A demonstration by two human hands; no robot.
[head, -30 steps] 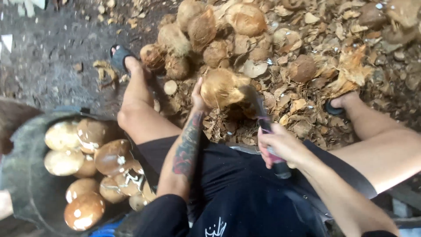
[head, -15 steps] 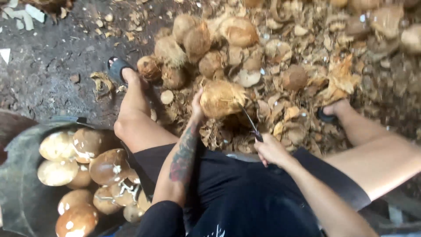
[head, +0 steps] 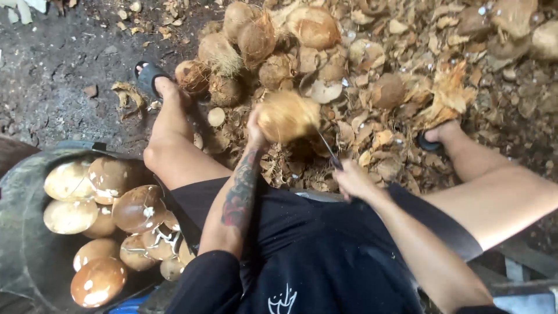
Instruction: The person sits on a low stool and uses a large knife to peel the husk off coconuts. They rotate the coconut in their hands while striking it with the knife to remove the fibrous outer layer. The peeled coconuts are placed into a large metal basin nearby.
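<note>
My left hand grips the coconut above the husks between my feet, my right hand clenches the knife against it, and I judge a glancing stroke could cut those exposed fingers.

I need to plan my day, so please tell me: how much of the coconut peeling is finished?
Done: a dark tub at the left holds about ten peeled coconuts. In hand: the left hand holds one coconut while the right hand works a knife on it. Left: several husked coconuts lie in the pile ahead, among scraps.
</note>
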